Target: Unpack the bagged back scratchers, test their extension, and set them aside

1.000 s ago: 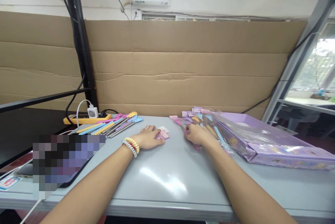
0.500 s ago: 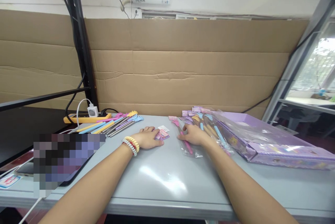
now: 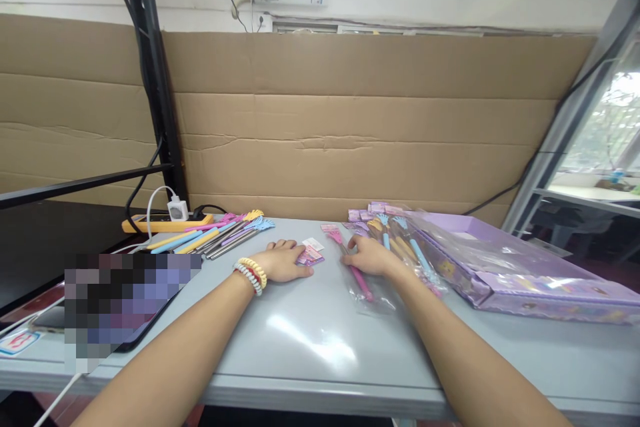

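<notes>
My left hand [image 3: 284, 262] lies flat with its fingers spread, its edge against a few small pink and purple printed cards [image 3: 311, 254]. My right hand [image 3: 369, 255] is closed over the middle of a pink back scratcher [image 3: 361, 280] in a clear plastic bag, lying on the table; the hand hides part of the shaft. Just beyond its fingers, more bagged back scratchers [image 3: 414, 250] with blue, yellow and purple parts lie in a pile. Several unbagged back scratchers [image 3: 220, 237] with metal rods and coloured handles rest at the far left.
A purple open box [image 3: 545, 307] with clear plastic in it stands at the right of the grey table [image 3: 260, 360]. At the left are a yellow power strip [image 3: 200, 221] with cables and a device with a blurred screen [image 3: 145, 307]. A cardboard panel [image 3: 350, 120] stands behind.
The near end of the bagged pink back scratcher has shifted slightly towards me and to the right. Both hands are in nearly the same places.
</notes>
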Motion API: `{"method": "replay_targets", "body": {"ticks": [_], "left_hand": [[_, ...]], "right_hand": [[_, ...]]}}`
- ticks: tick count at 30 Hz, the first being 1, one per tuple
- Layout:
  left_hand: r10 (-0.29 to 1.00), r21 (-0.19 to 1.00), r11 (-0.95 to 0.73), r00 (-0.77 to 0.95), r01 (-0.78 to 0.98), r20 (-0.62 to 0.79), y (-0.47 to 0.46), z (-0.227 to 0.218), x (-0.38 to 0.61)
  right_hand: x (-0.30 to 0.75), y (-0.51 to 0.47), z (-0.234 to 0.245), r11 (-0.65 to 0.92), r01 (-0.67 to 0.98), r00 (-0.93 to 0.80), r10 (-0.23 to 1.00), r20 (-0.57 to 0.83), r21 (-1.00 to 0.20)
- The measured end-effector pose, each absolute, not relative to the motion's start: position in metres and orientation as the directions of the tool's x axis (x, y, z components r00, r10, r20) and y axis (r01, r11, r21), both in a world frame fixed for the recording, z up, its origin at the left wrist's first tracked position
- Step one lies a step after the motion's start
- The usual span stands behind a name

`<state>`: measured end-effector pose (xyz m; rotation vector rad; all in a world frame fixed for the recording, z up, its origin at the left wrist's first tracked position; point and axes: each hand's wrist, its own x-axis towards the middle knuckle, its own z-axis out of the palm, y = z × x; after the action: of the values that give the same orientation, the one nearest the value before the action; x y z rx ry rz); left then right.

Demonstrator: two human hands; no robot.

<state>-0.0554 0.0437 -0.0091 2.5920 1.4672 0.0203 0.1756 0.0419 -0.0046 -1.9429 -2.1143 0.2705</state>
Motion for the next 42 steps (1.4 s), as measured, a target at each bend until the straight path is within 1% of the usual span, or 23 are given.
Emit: {"method": "replay_targets", "body": {"ticks": [6, 10, 19, 22, 25, 29, 32, 34, 37, 40, 42], "left_hand": [[0.851, 0.151, -0.508, 0.521, 0.848, -0.065, 0.043, -0.008, -0.056], [0.849, 0.143, -0.511, 0.524, 0.847, -0.065, 0.044, -0.009, -0.056], [0.84, 0.138, -0.535, 0.543, 0.833, -0.018, 0.049, -0.014, -0.057], [0.841, 0.16, -0.533, 0.541, 0.831, -0.01, 0.05, -0.015, -0.057], [0.833, 0.174, -0.546, 0.552, 0.82, 0.011, 0.05, -0.015, -0.057], [0.845, 0.213, -0.531, 0.53, 0.82, 0.067, 0.047, -0.013, -0.055], [0.844, 0.257, -0.535, 0.517, 0.805, 0.14, 0.042, -0.009, -0.052], [0.832, 0.284, -0.555, 0.527, 0.782, 0.173, 0.039, -0.006, -0.051], [0.814, 0.321, -0.58, 0.549, 0.749, 0.188, 0.035, -0.001, -0.049], [0.796, 0.335, -0.604, 0.57, 0.723, 0.205, 0.033, 0.002, -0.048], [0.777, 0.324, -0.628, 0.586, 0.707, 0.228, 0.033, 0.003, -0.047]], "right_hand": [[0.177, 0.043, -0.006, 0.086, 0.947, -0.076, 0.996, 0.046, -0.309], [0.176, 0.043, -0.006, 0.075, 0.936, -0.07, 0.997, 0.026, -0.344], [0.175, 0.042, -0.003, -0.053, 0.9, 0.065, 0.998, 0.013, -0.432], [0.175, 0.04, 0.0, -0.014, 0.884, 0.051, 0.996, 0.067, -0.467], [0.172, 0.038, 0.002, 0.043, 0.844, 0.028, 0.992, 0.124, -0.535], [0.166, 0.033, 0.006, 0.091, 0.72, -0.064, 0.996, 0.065, -0.687], [0.163, 0.028, 0.009, 0.169, 0.573, -0.214, 0.975, 0.053, -0.802], [0.161, 0.024, 0.01, 0.211, 0.475, -0.329, 0.943, 0.05, -0.854], [0.158, 0.021, 0.01, 0.208, 0.387, -0.439, 0.898, 0.019, -0.898], [0.156, 0.021, 0.008, 0.198, 0.4, -0.489, 0.872, -0.026, -0.895], [0.156, 0.021, 0.007, 0.203, 0.423, -0.518, 0.854, -0.052, -0.883]]}}
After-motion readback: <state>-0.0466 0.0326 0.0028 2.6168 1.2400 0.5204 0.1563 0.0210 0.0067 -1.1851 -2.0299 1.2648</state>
